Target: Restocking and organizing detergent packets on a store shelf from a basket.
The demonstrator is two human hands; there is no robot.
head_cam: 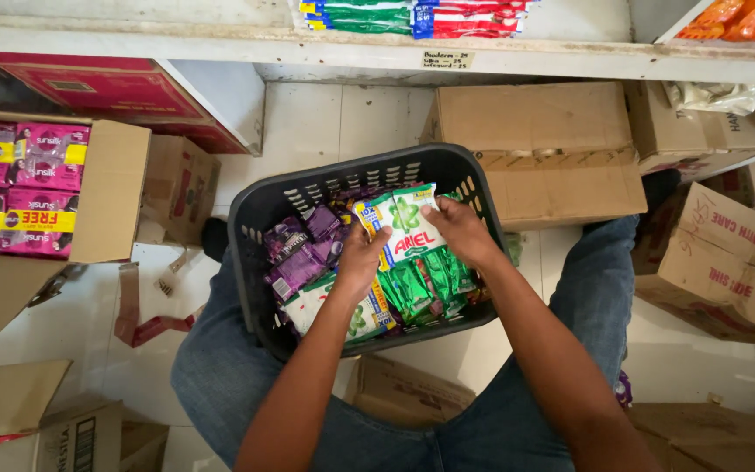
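Note:
A dark plastic basket (255,218) rests on my lap, filled with purple sachets (301,253) on the left and green and white detergent sachets (417,288) on the right. Both hands hold one strip of white and green sachets (408,223) above the pile. My left hand (362,258) grips its lower left edge. My right hand (460,229) pinches its upper right edge.
An open carton of pink sachet packs (19,188) stands at the left. Closed cardboard boxes (543,144) lie beyond the basket and at the right (727,267). A white shelf edge (220,44) runs along the top with stacked packets (412,16). Flattened cartons lie near my knees.

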